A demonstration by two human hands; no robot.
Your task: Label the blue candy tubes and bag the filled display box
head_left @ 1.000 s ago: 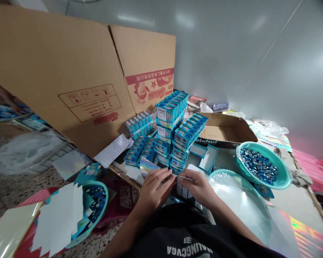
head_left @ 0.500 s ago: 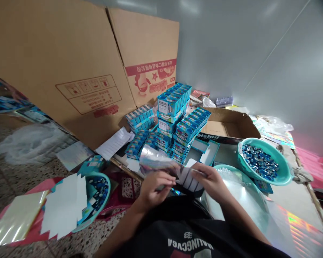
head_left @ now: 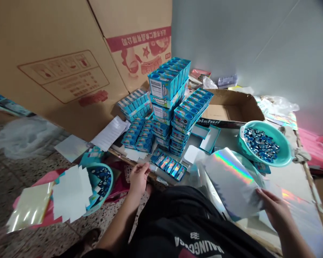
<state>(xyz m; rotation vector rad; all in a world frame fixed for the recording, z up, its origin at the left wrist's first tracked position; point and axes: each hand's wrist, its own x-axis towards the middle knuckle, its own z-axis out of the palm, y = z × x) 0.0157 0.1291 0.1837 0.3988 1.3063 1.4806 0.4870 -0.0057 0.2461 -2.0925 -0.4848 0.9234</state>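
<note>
A shiny rainbow-reflecting sheet [head_left: 228, 179] is pinched at its right edge between the thumb and fingers of my right hand [head_left: 276, 206]. It lies slanted over a clear plastic sheet and a teal basin [head_left: 249, 163]. My left hand [head_left: 138, 177] is at the table's front edge, thumb and fingertips together; whether anything small is between them I cannot make out. Just right of it, a blue tray of small boxes with shiny strips [head_left: 169, 165] rests on the table. Behind stand stacked blue candy boxes [head_left: 164, 87] and a second stack [head_left: 190, 113].
A teal basin of blue wrapped sweets [head_left: 282, 143] stands at the right, near an open cardboard box [head_left: 231, 105]. Large cartons [head_left: 56, 32] wall off the left. Below the table edge, a basin [head_left: 110, 179] carries white cards [head_left: 71, 193].
My right hand has swung right and now holds the shiny sheet out there. My left hand has moved left, apart from it. The tray of strip-topped boxes now shows on the table.
</note>
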